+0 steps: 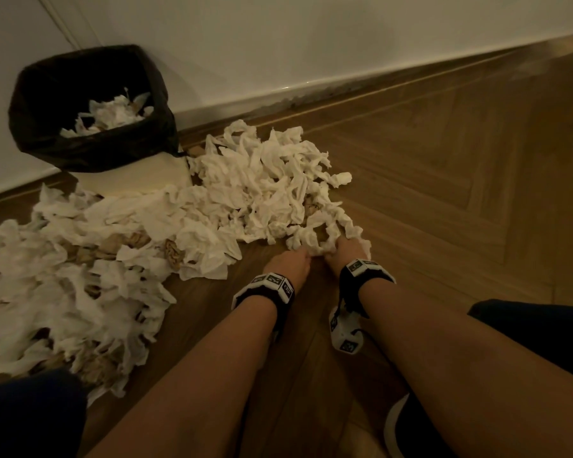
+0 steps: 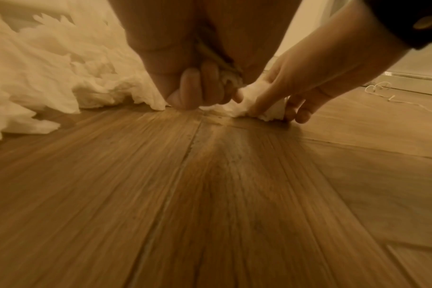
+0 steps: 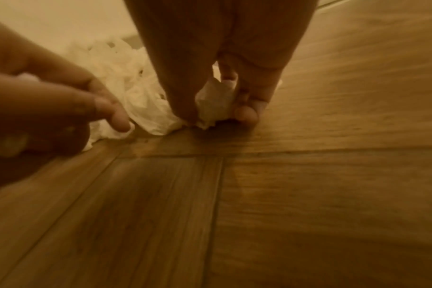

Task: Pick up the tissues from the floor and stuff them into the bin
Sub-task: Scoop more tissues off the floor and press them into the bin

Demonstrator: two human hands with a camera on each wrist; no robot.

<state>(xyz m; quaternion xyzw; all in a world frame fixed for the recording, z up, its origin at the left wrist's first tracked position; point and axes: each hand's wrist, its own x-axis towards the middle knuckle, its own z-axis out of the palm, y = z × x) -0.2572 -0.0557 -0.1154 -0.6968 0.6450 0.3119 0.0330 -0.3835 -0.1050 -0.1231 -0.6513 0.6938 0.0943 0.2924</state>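
A big heap of crumpled white tissues spreads over the wooden floor, from the bin down to the lower left. The bin, lined with a black bag, stands against the wall at the upper left and holds several tissues. Both hands are down at the heap's near right tip. My left hand has its fingers curled around tissue low on the floor. My right hand pinches a wad of tissue between thumb and fingers, touching the floor. The two hands sit close together.
A white wall with a skirting board runs behind the heap. Bare herringbone wood floor lies to the right. My dark-clad knees flank my arms. A thin white cord lies on the floor by the wall.
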